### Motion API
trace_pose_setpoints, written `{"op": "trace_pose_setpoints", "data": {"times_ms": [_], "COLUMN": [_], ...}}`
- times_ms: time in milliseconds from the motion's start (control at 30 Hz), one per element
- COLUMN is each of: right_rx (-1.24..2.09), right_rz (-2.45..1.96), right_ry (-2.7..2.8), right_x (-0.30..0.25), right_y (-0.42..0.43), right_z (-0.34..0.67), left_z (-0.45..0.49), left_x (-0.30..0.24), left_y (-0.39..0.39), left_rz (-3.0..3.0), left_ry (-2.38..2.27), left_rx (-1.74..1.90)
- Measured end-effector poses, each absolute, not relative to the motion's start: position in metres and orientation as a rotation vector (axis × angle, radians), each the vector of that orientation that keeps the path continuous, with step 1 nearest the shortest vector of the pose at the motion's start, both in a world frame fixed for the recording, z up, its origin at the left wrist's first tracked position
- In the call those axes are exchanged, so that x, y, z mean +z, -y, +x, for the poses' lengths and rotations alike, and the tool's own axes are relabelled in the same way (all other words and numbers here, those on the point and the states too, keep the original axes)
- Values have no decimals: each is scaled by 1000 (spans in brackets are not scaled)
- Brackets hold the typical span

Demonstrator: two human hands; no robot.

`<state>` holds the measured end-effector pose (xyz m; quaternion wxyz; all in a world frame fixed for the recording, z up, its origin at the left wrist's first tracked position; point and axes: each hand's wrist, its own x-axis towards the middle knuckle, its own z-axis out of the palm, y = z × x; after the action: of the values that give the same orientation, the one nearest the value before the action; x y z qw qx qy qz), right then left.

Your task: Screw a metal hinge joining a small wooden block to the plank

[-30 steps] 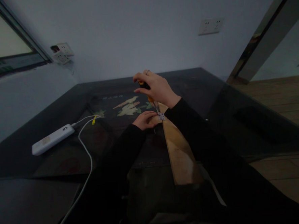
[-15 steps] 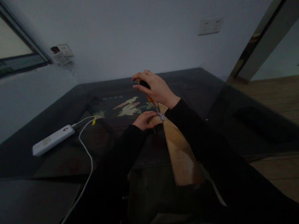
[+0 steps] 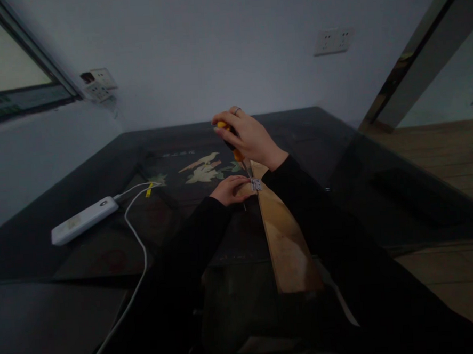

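At the centre of the frame, your right hand wraps its fingers tight around the orange-and-black handle of a screwdriver, the shaft slanting down to a small silver metal hinge. The hinge sits on the far end of a long tan wooden board running toward the lower middle of the frame. Your left hand, fingers pressed together, lies flat just left of the hinge, touching the board. At left, a white rectangular power bank with a white cable rests on the dark glass-topped table.
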<state>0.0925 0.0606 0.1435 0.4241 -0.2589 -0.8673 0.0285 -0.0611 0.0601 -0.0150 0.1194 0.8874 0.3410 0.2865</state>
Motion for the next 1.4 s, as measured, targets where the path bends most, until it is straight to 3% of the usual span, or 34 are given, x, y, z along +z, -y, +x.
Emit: {"op": "trace_pose_setpoints", "data": {"times_ms": [367,633,900,1133,1400], "right_rx": [-21,178,-43,140,-126], "right_rz": [-763,-528,-752,-506,-738], "right_ry": [2141,2309,2270,2455,2517], "right_x": [143,149,146,156,165], "right_y": [-56,-60,-60,-71,-61], "right_z": [95,99,97,93,81], "left_z": [-60,-60,-59,-60,-58], "left_x": [-14,-14,-14,-15,-15], "left_y": [-59,-58,-58,-58,-56], "left_rz": [2578,2553,2563,2555,2530], "left_ry": [-1011,-1018,-1009,-1027,-995], "left_rx": [822,849,840,833,906]}}
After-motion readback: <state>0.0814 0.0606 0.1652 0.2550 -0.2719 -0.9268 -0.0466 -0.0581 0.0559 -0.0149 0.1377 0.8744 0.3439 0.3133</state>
